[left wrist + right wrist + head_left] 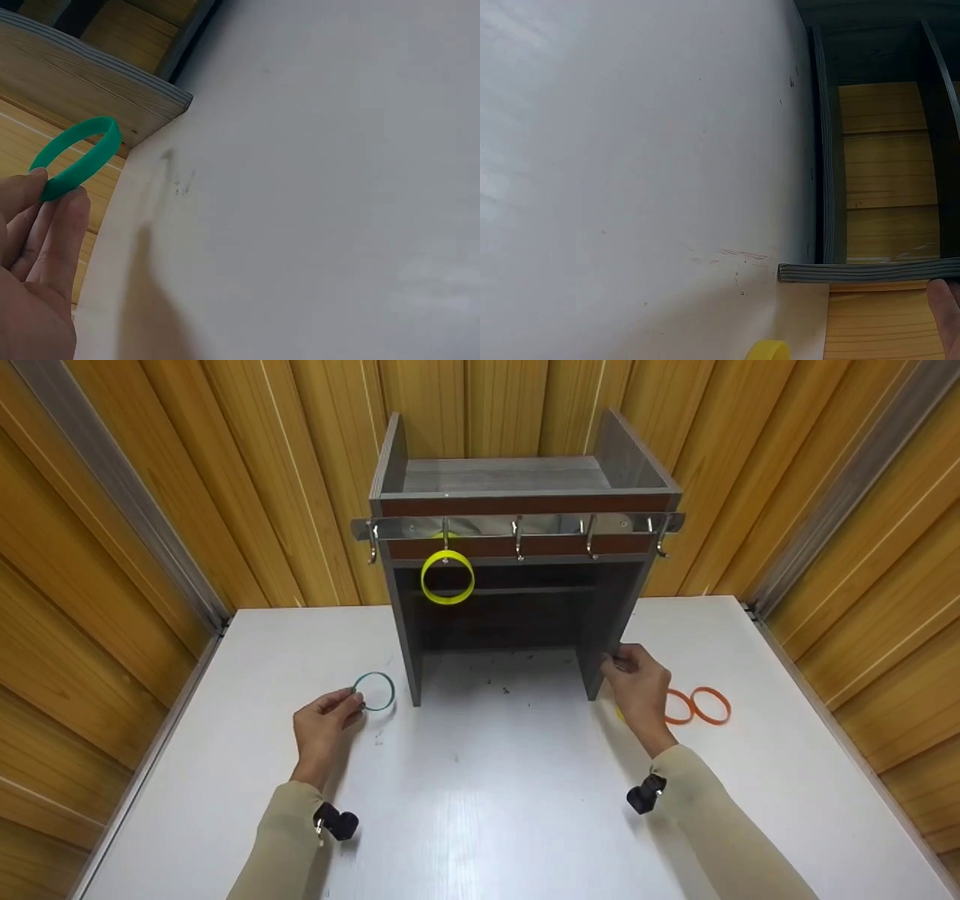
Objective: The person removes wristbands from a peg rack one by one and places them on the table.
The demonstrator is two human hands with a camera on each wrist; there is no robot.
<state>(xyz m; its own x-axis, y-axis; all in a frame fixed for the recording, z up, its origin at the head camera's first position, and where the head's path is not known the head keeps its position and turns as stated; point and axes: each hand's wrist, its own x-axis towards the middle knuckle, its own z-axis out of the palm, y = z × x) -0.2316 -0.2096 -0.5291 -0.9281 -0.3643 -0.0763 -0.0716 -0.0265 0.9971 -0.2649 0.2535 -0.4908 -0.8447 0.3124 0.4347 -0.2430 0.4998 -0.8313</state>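
My left hand (324, 729) pinches a thin green wristband (392, 690) between thumb and fingers, left of a grey wooden shelf unit. In the left wrist view the green band (100, 154) is held above the white table, near the unit's side panel (105, 82). My right hand (637, 690) touches the outer side of the unit's right panel (611, 619) with its fingers loosely bent. In the right wrist view a fingertip (939, 292) meets that panel. A yellow band (448, 598) hangs on a hook of the metal hook rail (487, 525) across the unit's front.
Two orange bands (711, 721) lie on the white table (480, 810) beside my right hand. Another yellow band (767, 350) stands partly hidden near the right panel. Several hooks stick out from the rail. Wood-patterned walls (862, 547) enclose the back and sides.
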